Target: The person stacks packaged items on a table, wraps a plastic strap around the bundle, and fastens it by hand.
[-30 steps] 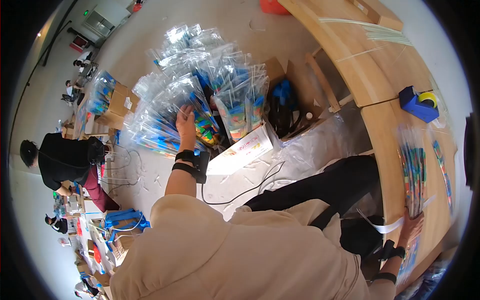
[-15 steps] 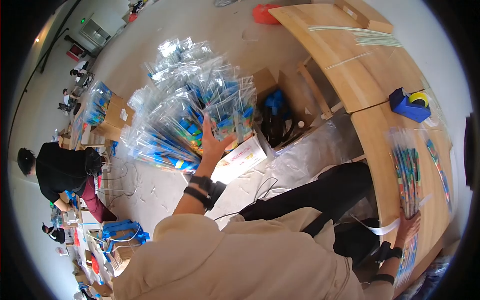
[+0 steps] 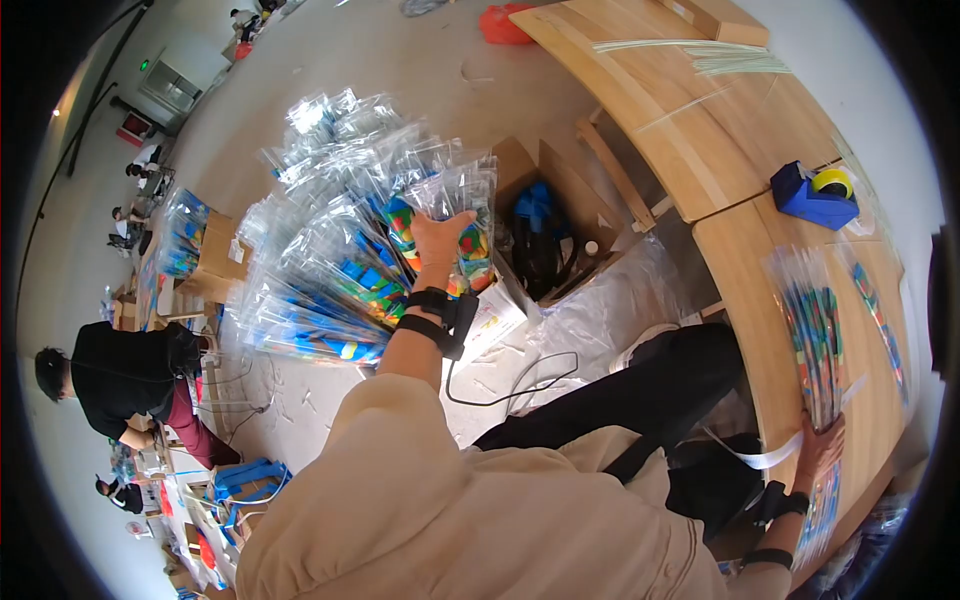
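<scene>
My left hand (image 3: 440, 240) is among clear plastic packets (image 3: 350, 250) with colourful contents, which stand packed in a white carton (image 3: 497, 318). Its thumb points right and its fingers curl around a bunch of packets, the fingertips partly hidden. On the wooden table at the right, my right hand (image 3: 822, 447) is wrapped around the lower part of a bundle of long, slim bagged items (image 3: 812, 335) in blue, green and red. One more bagged item (image 3: 878, 325) lies beside that bundle. What exactly is inside the packets I cannot make out.
An open cardboard box (image 3: 590, 262) holds dark and blue things. On the table (image 3: 720, 150) are a blue tape dispenser (image 3: 812, 200), pale thin strips (image 3: 740, 62) and a cardboard box (image 3: 715, 18). A person in black (image 3: 130, 375) works at the left; a cable (image 3: 515, 400) crosses the floor.
My left hand has moved deeper into the packets, its fingers going from spread to curled around some of them. My right hand stays at the bundle. The view has shifted slightly.
</scene>
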Demonstrator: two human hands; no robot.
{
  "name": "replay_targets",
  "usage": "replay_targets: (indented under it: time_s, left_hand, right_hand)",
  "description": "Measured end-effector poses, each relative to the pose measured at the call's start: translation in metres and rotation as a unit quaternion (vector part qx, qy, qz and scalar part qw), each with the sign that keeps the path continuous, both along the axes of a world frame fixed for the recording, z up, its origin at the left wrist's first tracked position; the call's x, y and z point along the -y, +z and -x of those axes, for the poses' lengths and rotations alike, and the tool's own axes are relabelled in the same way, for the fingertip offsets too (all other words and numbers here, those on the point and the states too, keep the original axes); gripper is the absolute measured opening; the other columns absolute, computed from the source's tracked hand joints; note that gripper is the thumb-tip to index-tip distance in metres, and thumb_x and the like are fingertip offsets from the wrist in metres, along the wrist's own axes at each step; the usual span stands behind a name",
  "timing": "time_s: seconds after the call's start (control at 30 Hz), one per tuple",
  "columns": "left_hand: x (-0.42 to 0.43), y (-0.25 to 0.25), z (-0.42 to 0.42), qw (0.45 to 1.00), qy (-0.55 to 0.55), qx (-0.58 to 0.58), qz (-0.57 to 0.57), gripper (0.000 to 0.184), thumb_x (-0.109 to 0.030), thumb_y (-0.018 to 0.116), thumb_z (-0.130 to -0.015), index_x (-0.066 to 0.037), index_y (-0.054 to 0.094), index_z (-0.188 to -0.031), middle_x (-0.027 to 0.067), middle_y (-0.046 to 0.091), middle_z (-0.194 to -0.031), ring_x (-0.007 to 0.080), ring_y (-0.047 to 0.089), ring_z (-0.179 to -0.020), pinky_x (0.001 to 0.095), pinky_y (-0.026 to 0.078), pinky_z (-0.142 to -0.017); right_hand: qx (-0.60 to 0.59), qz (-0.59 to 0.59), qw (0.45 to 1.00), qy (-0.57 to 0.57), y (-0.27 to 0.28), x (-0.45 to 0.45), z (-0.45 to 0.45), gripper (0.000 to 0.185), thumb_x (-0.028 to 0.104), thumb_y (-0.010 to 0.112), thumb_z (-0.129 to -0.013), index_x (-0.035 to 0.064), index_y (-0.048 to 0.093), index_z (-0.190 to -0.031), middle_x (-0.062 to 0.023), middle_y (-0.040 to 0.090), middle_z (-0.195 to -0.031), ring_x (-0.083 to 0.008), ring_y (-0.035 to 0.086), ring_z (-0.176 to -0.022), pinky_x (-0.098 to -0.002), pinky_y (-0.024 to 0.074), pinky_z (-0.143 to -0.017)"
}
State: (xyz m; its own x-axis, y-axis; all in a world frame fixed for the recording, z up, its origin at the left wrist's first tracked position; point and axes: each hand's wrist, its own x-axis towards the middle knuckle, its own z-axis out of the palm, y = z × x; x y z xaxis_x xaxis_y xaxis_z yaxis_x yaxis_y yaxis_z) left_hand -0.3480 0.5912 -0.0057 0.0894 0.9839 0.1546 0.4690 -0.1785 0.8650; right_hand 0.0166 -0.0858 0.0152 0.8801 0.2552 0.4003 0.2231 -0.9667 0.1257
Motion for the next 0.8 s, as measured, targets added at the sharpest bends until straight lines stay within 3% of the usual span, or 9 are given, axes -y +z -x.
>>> replay_targets:
  time_s: [0.03,0.07,0.1,0.17,0.2,0.3,0.53,0.67,0.8]
  left_hand:
    - [0.006,0.019,-0.002,0.998,-0.063,0.009,0.02,0.091,-0.03,0.092,-0.052,0.011,0.047,-0.12,0.0192,0.065,-0.101,0.029,0.063,-0.091,0.0386,0.05,-0.082]
    - [0.018,0.038,-0.001,0.987,-0.08,0.058,0.125,0.075,-0.016,0.091,-0.055,0.008,0.053,-0.115,0.0127,0.063,-0.109,0.0206,0.061,-0.098,0.0314,0.05,-0.086]
    - [0.012,0.03,0.0,0.987,-0.081,0.057,0.125,0.075,-0.016,0.091,-0.055,0.008,0.053,-0.115,0.0127,0.063,-0.109,0.0206,0.061,-0.098,0.0314,0.05,-0.086]
    - [-0.005,0.007,0.003,0.969,-0.157,0.189,0.039,0.058,-0.015,0.09,-0.057,0.007,0.06,-0.101,0.0122,0.065,-0.097,0.019,0.061,-0.092,0.0326,0.05,-0.083]
    - [0.001,0.008,-0.003,0.967,-0.12,0.222,-0.022,0.044,-0.01,0.088,-0.06,0.005,0.065,-0.094,0.0088,0.067,-0.091,0.0166,0.063,-0.087,0.0307,0.05,-0.083]
    - [0.034,0.043,-0.002,0.96,-0.172,0.193,0.11,0.043,-0.007,0.085,-0.062,0.004,0.066,-0.098,0.0057,0.068,-0.09,0.0154,0.063,-0.082,0.0297,0.05,-0.082]
    - [0.02,0.038,0.007,0.933,-0.248,0.178,0.19,0.041,-0.005,0.082,-0.065,0.0,0.067,-0.103,0.0037,0.068,-0.091,0.0159,0.063,-0.08,0.0307,0.05,-0.08]
    - [0.032,0.036,0.017,0.924,-0.34,0.035,0.169,0.048,-0.004,0.08,-0.07,0.001,0.062,-0.114,0.0056,0.066,-0.1,0.0169,0.063,-0.084,0.0292,0.051,-0.071]
    - [0.036,0.016,0.026,0.908,-0.321,0.101,0.249,0.054,-0.002,0.083,-0.066,0.001,0.062,-0.116,0.0069,0.066,-0.099,0.0182,0.063,-0.088,0.031,0.051,-0.081]
  right_hand:
    - [0.009,0.001,1.0,0.009,-0.002,0.001,-0.001,0.079,0.053,0.074,-0.072,0.0069,0.047,-0.131,-0.0155,0.06,-0.109,-0.0361,0.058,-0.099,-0.0479,0.0446,-0.087]
    - [0.017,0.001,1.0,0.017,-0.003,0.003,-0.002,0.08,0.054,0.073,-0.073,0.007,0.047,-0.131,-0.0156,0.06,-0.111,-0.036,0.058,-0.1,-0.048,0.0446,-0.088]
    - [0.017,0.001,1.0,0.016,-0.005,0.004,-0.003,0.08,0.054,0.073,-0.073,0.007,0.047,-0.131,-0.0156,0.06,-0.111,-0.036,0.058,-0.1,-0.048,0.0446,-0.088]
    - [0.029,0.022,0.999,0.01,-0.008,0.006,-0.005,0.08,0.054,0.072,-0.073,0.0068,0.047,-0.132,-0.0158,0.06,-0.113,-0.0359,0.057,-0.103,-0.0481,0.0442,-0.089]
    - [0.029,0.022,0.999,0.008,-0.007,0.006,-0.004,0.08,0.054,0.072,-0.073,0.0068,0.047,-0.132,-0.0158,0.06,-0.113,-0.0359,0.057,-0.103,-0.0481,0.0442,-0.089]
    - [0.009,0.02,1.0,-0.011,-0.005,0.004,-0.003,0.081,0.052,0.073,-0.073,0.006,0.046,-0.133,-0.0166,0.059,-0.115,-0.036,0.057,-0.104,-0.048,0.0439,-0.09]
    - [0.009,0.018,1.0,0.0,-0.004,0.002,-0.002,0.082,0.052,0.074,-0.072,0.0042,0.045,-0.133,-0.0186,0.059,-0.116,-0.0364,0.057,-0.105,-0.0473,0.044,-0.09]
    - [0.023,0.017,1.0,0.006,-0.006,0.003,-0.005,0.082,0.051,0.074,-0.072,0.0041,0.046,-0.132,-0.0184,0.06,-0.113,-0.0367,0.057,-0.104,-0.0477,0.0446,-0.089]
    - [0.027,0.017,0.999,0.009,-0.005,0.005,-0.004,0.081,0.052,0.075,-0.072,0.0044,0.046,-0.132,-0.0182,0.06,-0.112,-0.0369,0.058,-0.102,-0.0481,0.045,-0.088]
